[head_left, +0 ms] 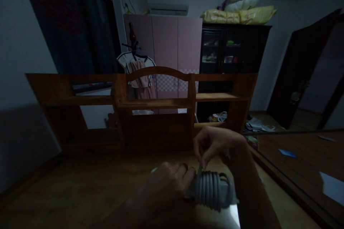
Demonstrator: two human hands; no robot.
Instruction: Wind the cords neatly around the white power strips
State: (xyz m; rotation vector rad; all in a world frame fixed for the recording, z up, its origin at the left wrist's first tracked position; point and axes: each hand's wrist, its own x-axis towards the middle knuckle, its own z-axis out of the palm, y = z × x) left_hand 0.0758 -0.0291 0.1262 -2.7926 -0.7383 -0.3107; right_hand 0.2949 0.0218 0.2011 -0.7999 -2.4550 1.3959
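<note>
In the lower middle of the head view, a thick grey cord (211,189) is wound in several tight coils around a pale grey block (224,192). What the block is cannot be made out in the dim light. My left hand (170,180) is closed around its left end, hiding that part. Above the coils, my right hand (215,145) is bent at the wrist and pinches a stretch of the cord between thumb and fingers. A loop of cord stands out at the block's right end.
Beyond my hands stands a low wooden shelf unit (153,104) along the wooden surface (88,179). A raised edge (282,182) runs along the right, with papers (333,186) on the floor past it. Pink wardrobe (165,43) and dark cabinet (249,48) stand behind.
</note>
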